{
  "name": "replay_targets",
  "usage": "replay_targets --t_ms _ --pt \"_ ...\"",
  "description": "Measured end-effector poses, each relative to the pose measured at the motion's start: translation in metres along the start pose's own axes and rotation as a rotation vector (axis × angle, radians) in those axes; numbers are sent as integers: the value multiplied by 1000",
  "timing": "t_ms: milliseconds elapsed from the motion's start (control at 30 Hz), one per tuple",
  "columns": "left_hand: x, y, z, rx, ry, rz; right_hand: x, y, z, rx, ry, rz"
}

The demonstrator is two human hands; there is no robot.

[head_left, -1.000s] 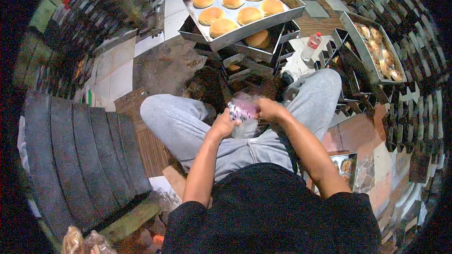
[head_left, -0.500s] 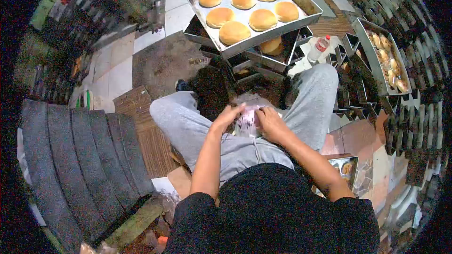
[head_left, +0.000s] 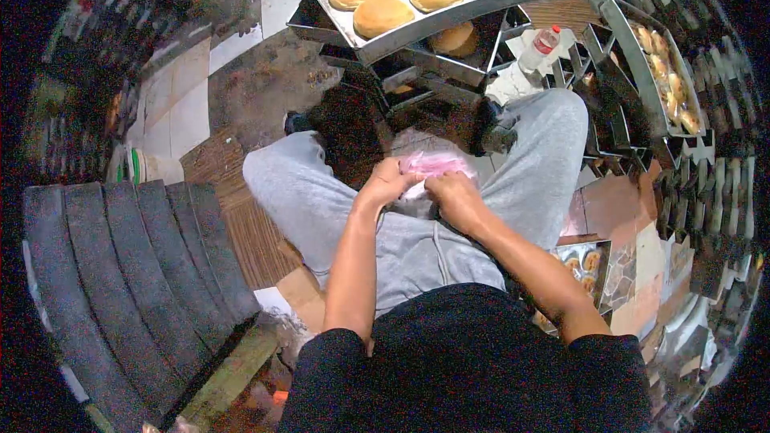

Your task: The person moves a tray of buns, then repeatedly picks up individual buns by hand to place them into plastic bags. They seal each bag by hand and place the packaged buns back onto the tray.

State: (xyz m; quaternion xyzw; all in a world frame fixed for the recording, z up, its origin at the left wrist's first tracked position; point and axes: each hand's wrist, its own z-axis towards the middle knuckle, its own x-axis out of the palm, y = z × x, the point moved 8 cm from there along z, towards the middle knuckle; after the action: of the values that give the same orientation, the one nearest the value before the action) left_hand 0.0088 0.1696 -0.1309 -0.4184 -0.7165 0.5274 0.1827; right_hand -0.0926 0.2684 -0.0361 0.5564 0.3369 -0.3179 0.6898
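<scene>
My left hand [head_left: 386, 182] and my right hand [head_left: 451, 195] are close together above my lap, fingers closed on a clear plastic bag with pink on it [head_left: 437, 162]. The left hand grips the bag's left side, and the right hand pinches it on the near right side. Part of the bag bulges out beyond my hands, and some white shows between them. What the bag holds, if anything, I cannot make out. Past my feet, a metal tray [head_left: 449, 28] carries several round golden buns [head_left: 383, 16].
Under the tray are more dark metal trays, one with a bun [head_left: 455, 38]. A bottle with a red cap [head_left: 540, 48] stands right of them. Another tray of breads [head_left: 664, 80] is at far right. A dark ridged cushioned piece [head_left: 120, 273] lies at left.
The bag has shifted and its pink part now bunches up between and above my hands. My right hand has turned and closed more. The view has tilted, so the bun tray sits higher.
</scene>
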Motion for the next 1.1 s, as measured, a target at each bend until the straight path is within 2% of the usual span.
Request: replay_targets --t_ms 133,200,267,333,367,400,467,567,600,667,700,733,800,900,933,1000,1067,1100 --pt "7 22 -2 86 -18 -17 15 -5 -3 35 18 -8" --pt "3 26 4 9 -77 134 17 -4 5 38 76 -127" --pt "-1 20 -2 70 -173 134 8 2 12 23 84 -269" --pt "-39 5 -23 -129 -586 105 -36 26 19 -104 -306 -296" --pt "-52 -10 -35 -205 -609 1 -37 22 18 -120 -304 -307" --pt "-67 -3 -38 -68 -808 118 -36 18 12 -128 -305 -304" --pt "-69 -18 -56 173 -869 13 5 -5 -5 -25 116 -373" --pt "-40 -11 -64 69 -601 -34 0 6 -5 -53 155 -354" --pt "-27 -53 -83 119 -539 -26 -6 10 -2 -77 149 -335" --pt "4 -45 -99 100 -498 52 -8 4 -10 -8 82 -209" --pt "17 -50 -104 191 -467 73 -13 -1 -14 67 89 -139" --pt "22 -51 -108 190 -469 83 -16 -5 -18 139 94 -69" --pt "35 -39 -105 -15 -339 66 -24 -2 -21 129 -3 -49" --pt "34 -35 -88 75 -376 253 -13 -1 -17 36 78 -282" --pt "34 -41 -88 256 -457 458 -15 0 -14 -1 61 -290" --pt "34 -59 -87 248 -414 510 -16 -3 -12 4 -2 -248" --pt "38 -54 -88 223 -353 396 -21 -11 -16 63 5 -71" --pt "40 -44 -86 95 -266 279 -33 -7 -14 53 -30 -68"
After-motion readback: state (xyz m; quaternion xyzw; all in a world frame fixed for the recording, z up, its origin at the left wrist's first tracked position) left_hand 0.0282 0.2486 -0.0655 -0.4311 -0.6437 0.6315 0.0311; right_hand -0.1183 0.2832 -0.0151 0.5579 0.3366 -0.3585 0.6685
